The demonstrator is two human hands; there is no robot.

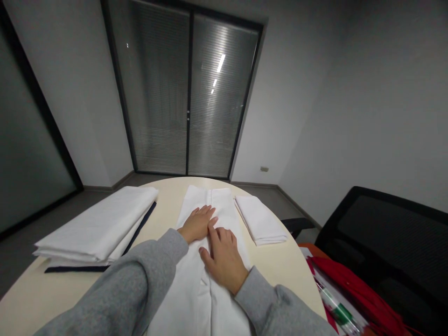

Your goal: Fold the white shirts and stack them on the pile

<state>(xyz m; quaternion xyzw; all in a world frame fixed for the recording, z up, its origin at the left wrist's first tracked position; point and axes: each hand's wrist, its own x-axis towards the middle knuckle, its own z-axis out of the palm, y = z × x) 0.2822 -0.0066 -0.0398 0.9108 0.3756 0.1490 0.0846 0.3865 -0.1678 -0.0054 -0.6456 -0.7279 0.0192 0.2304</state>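
Observation:
A long white cloth garment (224, 205) lies lengthwise down the middle of the round table, with a seam or fold line along its centre and some wrinkles nearer me. My left hand (199, 223) rests flat on it, fingers stretched out toward the far right. Just beside it and a little nearer, my right hand (226, 256) lies on the same cloth with its fingers extended. The fingertips of the right hand touch or nearly touch the left hand. Neither hand grips anything. The cloth's near end runs out of the bottom of the view.
On the table (273, 268), a thick folded white cloth stack (101, 224) lies left over a dark flat edge (140, 228). A smaller folded white cloth (261, 219) lies right. A black mesh chair (381, 252) stands at the right, holding red fabric (353, 284) and a clear plastic package (338, 308).

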